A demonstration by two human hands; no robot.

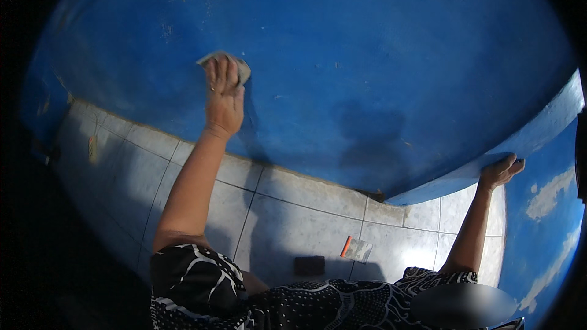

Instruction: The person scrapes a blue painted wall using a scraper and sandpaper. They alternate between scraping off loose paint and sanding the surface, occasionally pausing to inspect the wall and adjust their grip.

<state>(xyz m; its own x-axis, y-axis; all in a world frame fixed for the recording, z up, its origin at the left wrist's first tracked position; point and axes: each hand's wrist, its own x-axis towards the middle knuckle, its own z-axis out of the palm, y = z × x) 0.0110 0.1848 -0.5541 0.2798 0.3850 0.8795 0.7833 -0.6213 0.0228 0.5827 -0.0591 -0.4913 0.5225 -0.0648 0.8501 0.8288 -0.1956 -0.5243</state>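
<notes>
My left hand (224,78) presses a folded sheet of sandpaper (245,71) flat against a blue painted wall (312,64). The sheet's pale edges stick out past the fingertips on both sides. A ring shows on one finger. At far right, my right hand (500,173) is against the lighter blue end face (440,181) of the wall. Its fingers are bunched, partly hidden from this angle, and nothing is visible in them.
Pale tiles (298,197) cover the floor below. On them lie a dark brown block (309,266) and a flat square piece with an orange edge (357,250). A small yellowish object (93,147) is at left. Another blue wall (527,243) with whitish patches rises at right.
</notes>
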